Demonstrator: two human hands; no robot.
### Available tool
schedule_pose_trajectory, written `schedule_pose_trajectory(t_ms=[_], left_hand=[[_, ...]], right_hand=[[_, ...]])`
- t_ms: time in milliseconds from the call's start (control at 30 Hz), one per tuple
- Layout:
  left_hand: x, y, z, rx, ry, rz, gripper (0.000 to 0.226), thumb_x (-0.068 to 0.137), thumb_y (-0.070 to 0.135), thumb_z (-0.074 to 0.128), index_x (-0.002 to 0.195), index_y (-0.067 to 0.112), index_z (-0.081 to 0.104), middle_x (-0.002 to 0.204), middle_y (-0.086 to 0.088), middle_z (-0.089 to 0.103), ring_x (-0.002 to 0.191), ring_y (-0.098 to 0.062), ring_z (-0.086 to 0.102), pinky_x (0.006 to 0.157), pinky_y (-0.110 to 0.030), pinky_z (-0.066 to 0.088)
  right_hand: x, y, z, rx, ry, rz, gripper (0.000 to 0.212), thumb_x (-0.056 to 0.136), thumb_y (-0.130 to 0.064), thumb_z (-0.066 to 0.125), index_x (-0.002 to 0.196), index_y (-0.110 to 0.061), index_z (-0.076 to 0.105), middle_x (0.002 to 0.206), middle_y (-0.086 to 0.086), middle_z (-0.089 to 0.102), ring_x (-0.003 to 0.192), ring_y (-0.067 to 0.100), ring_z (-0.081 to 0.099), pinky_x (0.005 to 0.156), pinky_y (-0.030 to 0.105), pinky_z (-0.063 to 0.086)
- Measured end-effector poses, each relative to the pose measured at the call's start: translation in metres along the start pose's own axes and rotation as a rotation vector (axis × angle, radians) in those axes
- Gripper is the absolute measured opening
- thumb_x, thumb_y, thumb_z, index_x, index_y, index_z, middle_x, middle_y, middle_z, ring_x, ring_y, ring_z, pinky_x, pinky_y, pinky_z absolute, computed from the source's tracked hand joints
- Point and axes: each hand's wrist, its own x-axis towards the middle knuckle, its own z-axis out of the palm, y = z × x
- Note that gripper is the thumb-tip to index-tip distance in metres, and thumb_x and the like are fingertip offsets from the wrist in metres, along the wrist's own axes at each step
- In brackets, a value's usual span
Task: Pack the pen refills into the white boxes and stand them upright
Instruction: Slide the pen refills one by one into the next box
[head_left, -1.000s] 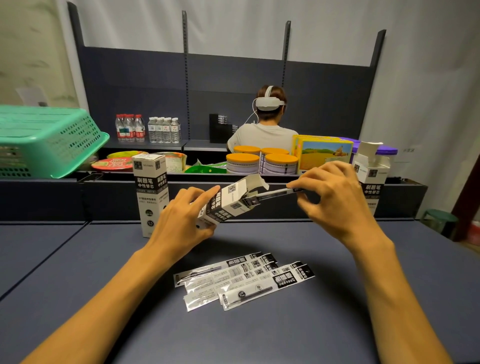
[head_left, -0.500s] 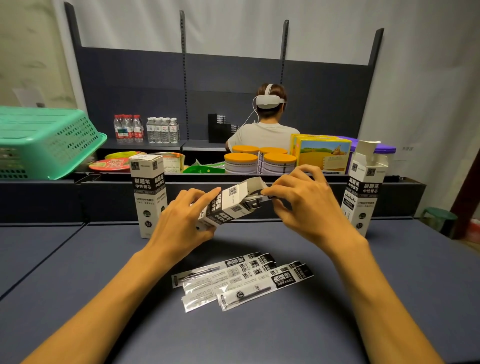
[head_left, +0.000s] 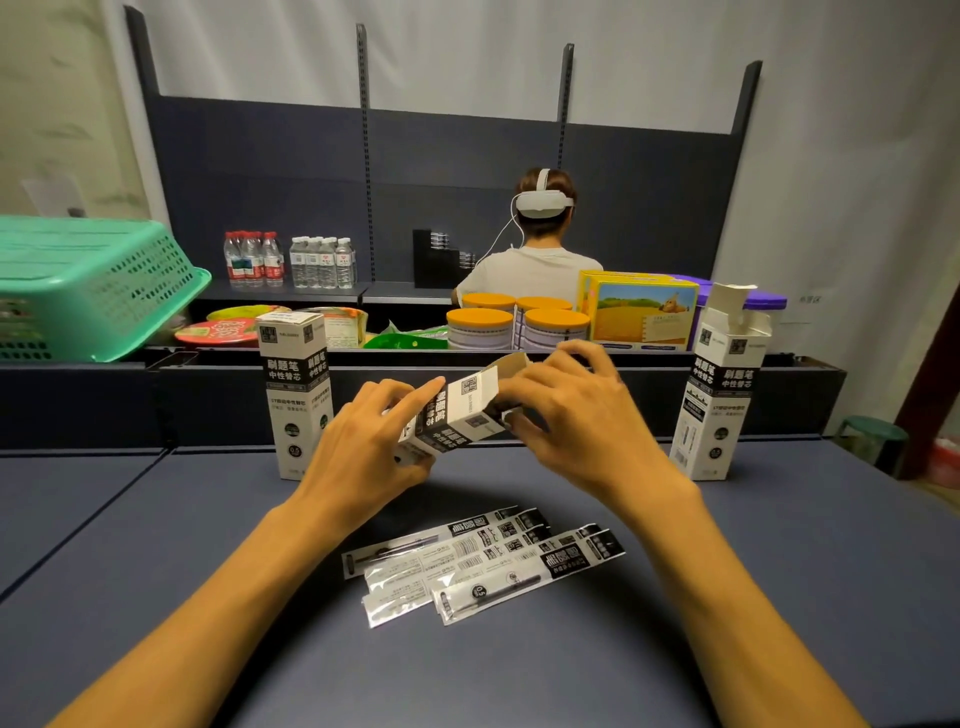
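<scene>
My left hand (head_left: 363, 447) grips a white box (head_left: 457, 415) tilted on its side above the table, its open end toward the right. My right hand (head_left: 576, 421) is at that open end, fingers curled on the flaps. No refill shows outside the box. Several pen refills in clear sleeves (head_left: 483, 566) lie on the table below my hands. A closed white box (head_left: 295, 395) stands upright at the left. An open-topped white box (head_left: 722, 384) stands upright at the right.
A dark low ledge (head_left: 156, 374) runs behind the table. A green basket (head_left: 88, 291) sits at far left. Orange-lidded tins (head_left: 519, 322), a yellow box (head_left: 644, 312) and water bottles (head_left: 291, 260) stand beyond. A person (head_left: 540, 244) with a headset sits facing away.
My right hand has pushed the refill fully into the box and moved left to its open end. The refill no longer sticks out.
</scene>
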Motion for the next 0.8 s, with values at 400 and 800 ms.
schedule_pose_trajectory(t_ms=[400,800], left_hand=[[0.001,0.009,0.001,-0.048,0.009,0.006,0.088,0.064,0.02,0.086,0.142,0.018,0.044,0.113,-0.006,0.056,0.098,-0.02,0.052,0.063,-0.031,0.055],[0.001,0.008,-0.001,-0.039,-0.002,0.002,0.09,0.063,0.021,0.087,0.142,0.019,0.044,0.113,-0.005,0.057,0.098,-0.019,0.053,0.062,-0.03,0.054]], right_hand=[[0.0,0.006,0.001,0.163,0.022,0.048,0.019,0.076,-0.014,0.079,0.093,-0.019,0.072,0.089,-0.002,0.073,0.077,0.02,0.064,0.08,0.038,0.044],[-0.004,0.008,0.003,0.265,0.024,0.139,0.019,0.076,-0.013,0.079,0.094,-0.018,0.073,0.081,0.002,0.071,0.071,0.022,0.063,0.064,0.034,0.049]])
